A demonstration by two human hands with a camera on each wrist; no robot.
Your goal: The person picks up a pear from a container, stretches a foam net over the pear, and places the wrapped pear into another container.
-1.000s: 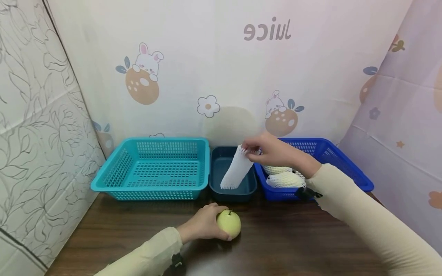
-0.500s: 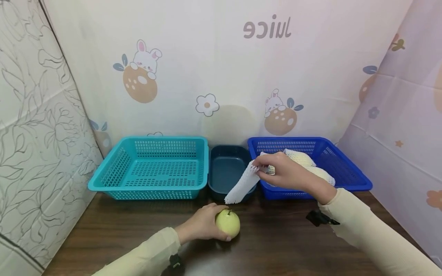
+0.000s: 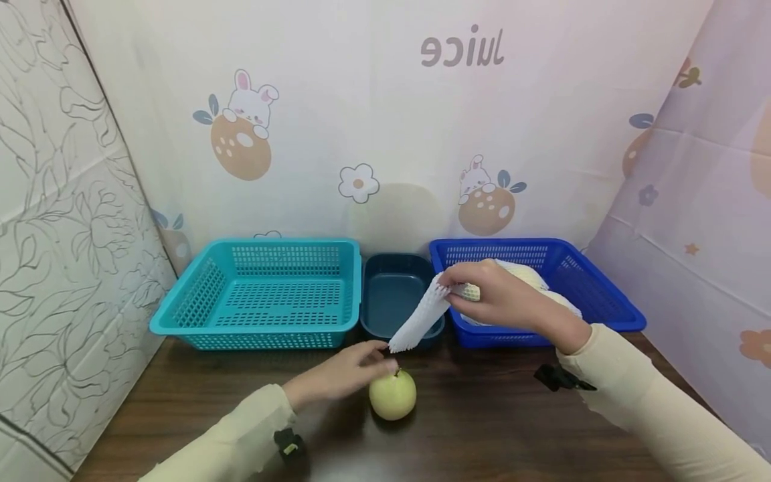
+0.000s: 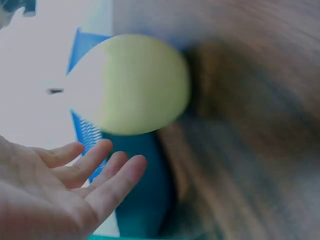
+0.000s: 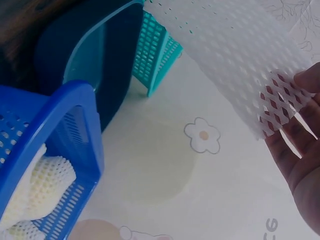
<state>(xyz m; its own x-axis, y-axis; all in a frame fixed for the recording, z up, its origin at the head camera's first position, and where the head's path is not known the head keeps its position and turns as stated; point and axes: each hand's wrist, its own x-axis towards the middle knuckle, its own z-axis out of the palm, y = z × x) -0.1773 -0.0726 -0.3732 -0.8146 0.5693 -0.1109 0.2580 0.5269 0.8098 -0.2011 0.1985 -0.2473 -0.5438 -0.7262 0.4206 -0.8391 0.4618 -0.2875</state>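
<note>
A round yellow-green pear (image 3: 393,396) with a dark stem sits on the brown table, beside my left hand (image 3: 345,369). That hand no longer holds it; the left wrist view shows its fingers (image 4: 117,192) loosely extended, with a gap to the pear (image 4: 135,85). In the head view, its fingertips are close to the lower end of a white foam fruit net (image 3: 417,320); whether they touch cannot be told. My right hand (image 3: 502,294) pinches the net's upper end between thumb and fingers, and the net (image 5: 240,55) hangs slanting down-left.
A teal basket (image 3: 255,330) stands at the back left. Beside it is a dark blue-green tub (image 3: 394,264). The blue basket (image 3: 602,294) at the right contains net-wrapped fruit (image 3: 523,273), partly hidden behind my right hand. A printed curtain hangs behind.
My left hand has let go of the pear and moved up-left towards the net. The right hand has brought the net down and to the right, from over the tub towards the pear.
</note>
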